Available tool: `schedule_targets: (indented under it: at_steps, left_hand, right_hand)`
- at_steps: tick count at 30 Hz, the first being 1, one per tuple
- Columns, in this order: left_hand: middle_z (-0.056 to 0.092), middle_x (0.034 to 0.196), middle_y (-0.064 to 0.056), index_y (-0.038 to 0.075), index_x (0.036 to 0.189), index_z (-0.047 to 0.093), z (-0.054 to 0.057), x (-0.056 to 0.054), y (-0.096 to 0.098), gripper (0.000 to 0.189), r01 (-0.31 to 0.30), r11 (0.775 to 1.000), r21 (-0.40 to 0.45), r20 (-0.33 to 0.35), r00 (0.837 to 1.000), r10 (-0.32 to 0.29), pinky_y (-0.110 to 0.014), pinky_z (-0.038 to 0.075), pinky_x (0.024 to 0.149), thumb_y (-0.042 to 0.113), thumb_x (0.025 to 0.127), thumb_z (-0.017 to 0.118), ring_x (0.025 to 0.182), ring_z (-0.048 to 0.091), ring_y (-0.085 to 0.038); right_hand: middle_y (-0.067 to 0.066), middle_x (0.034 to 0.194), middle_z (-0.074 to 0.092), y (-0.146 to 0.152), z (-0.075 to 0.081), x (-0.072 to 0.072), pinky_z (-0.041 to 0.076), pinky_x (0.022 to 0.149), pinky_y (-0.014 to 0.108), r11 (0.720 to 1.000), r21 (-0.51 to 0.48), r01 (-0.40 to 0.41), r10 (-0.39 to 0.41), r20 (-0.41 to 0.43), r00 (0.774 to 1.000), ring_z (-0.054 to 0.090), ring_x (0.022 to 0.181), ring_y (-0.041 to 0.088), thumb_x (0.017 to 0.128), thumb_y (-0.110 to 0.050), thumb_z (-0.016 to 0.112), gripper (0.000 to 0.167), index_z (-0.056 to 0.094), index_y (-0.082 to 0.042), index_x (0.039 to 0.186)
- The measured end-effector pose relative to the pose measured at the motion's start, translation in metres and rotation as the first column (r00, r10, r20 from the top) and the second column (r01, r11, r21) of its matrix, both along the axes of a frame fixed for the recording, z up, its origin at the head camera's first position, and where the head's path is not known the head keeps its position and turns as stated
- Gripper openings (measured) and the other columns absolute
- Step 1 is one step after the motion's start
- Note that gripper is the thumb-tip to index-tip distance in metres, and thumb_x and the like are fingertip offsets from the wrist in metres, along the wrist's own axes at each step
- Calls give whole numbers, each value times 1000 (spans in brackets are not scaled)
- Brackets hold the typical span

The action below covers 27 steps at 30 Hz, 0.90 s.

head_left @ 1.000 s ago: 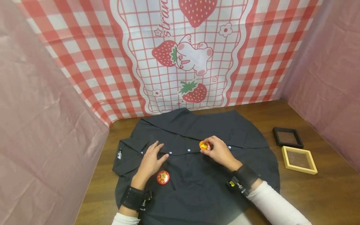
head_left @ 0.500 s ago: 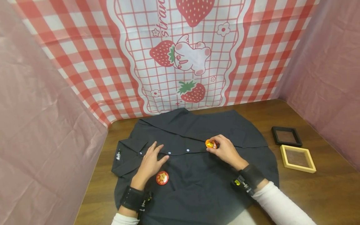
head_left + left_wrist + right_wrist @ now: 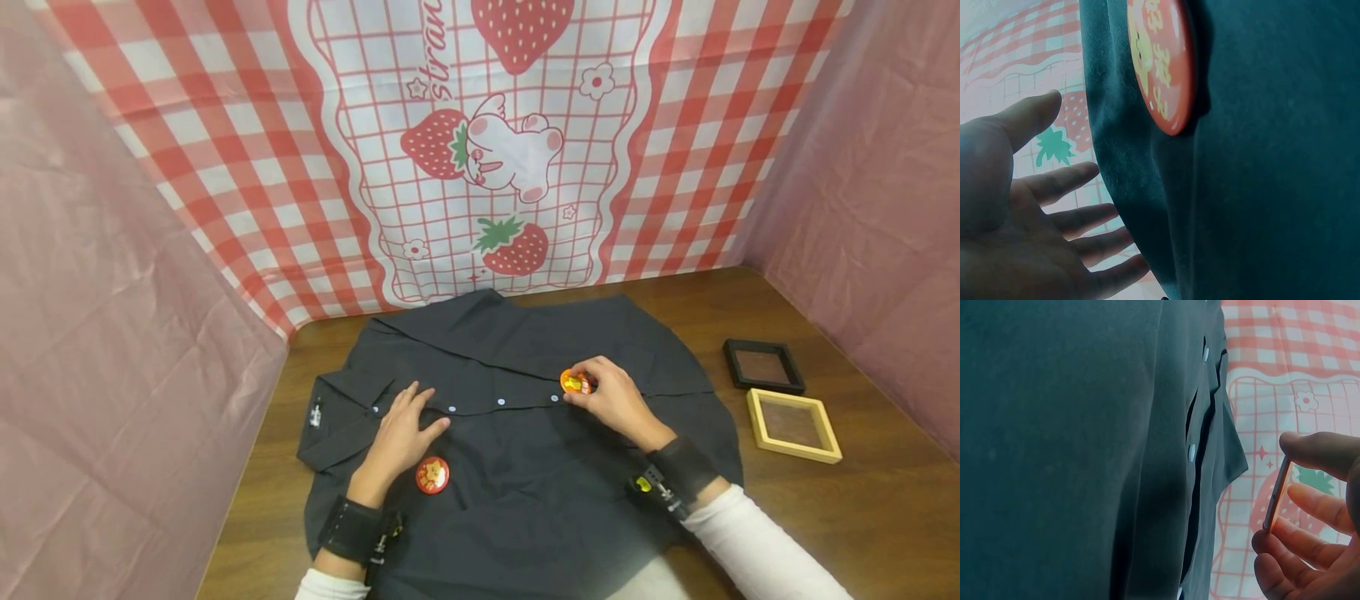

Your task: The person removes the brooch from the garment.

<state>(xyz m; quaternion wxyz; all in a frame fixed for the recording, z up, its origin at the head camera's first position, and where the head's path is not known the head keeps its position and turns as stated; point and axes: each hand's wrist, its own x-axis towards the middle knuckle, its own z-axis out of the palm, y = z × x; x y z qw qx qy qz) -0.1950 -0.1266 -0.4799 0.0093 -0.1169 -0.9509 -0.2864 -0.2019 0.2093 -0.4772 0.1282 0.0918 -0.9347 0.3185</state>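
Observation:
A dark grey shirt (image 3: 510,483) lies spread on the wooden table, its row of white buttons running across the middle. My right hand (image 3: 611,400) pinches an orange round badge (image 3: 574,382) by its edges above the placket. In the right wrist view the badge (image 3: 1277,494) shows edge-on between thumb and fingertips, apart from the cloth. My left hand (image 3: 405,429) has its fingers spread at the shirt's collar side, holding nothing. Just below it a red round badge (image 3: 432,475) with a yellow figure sits on the shirt; the left wrist view shows this badge (image 3: 1163,62) close up.
A black frame (image 3: 763,365) and a pale yellow frame (image 3: 795,425) lie on the table (image 3: 885,500) at the right. A red checked strawberry cloth (image 3: 517,167) hangs behind, with pink cloth (image 3: 135,333) walls on both sides.
My right hand has moved to the right along the placket with the orange badge, uncovering a white button. The left hand and the red badge stay nearly where they were.

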Motion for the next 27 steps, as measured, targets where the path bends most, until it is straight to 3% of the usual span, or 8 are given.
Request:
schedule_targets:
  at_steps: [20,27]
  left_hand:
    - [35,154,-24,7,138,53,-1,1,-3,56,-43,999,9,19,999,43,-64,29,111,32,90,68,143,31,-45]
    - [34,154,-23,7,140,51,-1,2,-4,58,-50,999,17,22,999,49,-64,30,110,32,90,68,143,31,-44]
  right_hand:
    - [15,103,65,19,2,4,47,74,40,999,21,42,-42,16,999,60,87,28,76,-19,83,36,70,-4,105]
    - [15,103,66,25,2,6,48,75,40,999,34,12,-12,-11,1000,61,88,28,75,-19,84,35,70,-4,104]
